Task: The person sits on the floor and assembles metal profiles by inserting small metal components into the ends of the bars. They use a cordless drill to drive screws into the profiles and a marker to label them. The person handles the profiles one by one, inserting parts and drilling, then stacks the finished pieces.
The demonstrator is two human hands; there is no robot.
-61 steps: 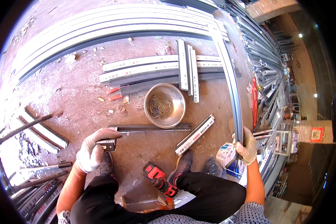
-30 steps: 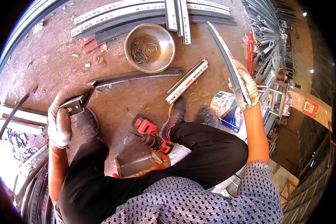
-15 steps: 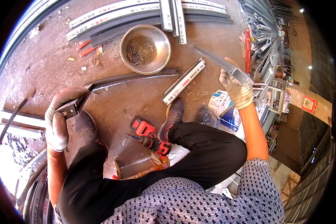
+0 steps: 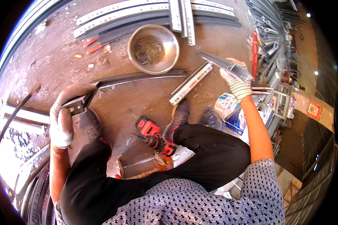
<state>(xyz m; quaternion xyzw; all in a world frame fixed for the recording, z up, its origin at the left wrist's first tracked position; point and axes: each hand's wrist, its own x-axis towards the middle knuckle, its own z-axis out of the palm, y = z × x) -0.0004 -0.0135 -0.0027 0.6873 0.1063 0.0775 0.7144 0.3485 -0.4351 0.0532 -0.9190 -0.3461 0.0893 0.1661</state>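
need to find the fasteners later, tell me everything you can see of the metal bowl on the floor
The metal bowl is round, shallow and silvery, like dull steel with a worn, scuffed inside. It stands upright on the reddish-brown floor and holds a loose heap of small dark screws or nails, too small to tell which. It sits between the pale metal rails at the top and a long dark metal bar below it. Neither hand touches it.

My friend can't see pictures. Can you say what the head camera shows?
A seated person's gloved left hand grips the end of a long dark metal bar while the gloved right hand lifts another metal profile. A steel bowl of screws and a red drill sit on the floor.
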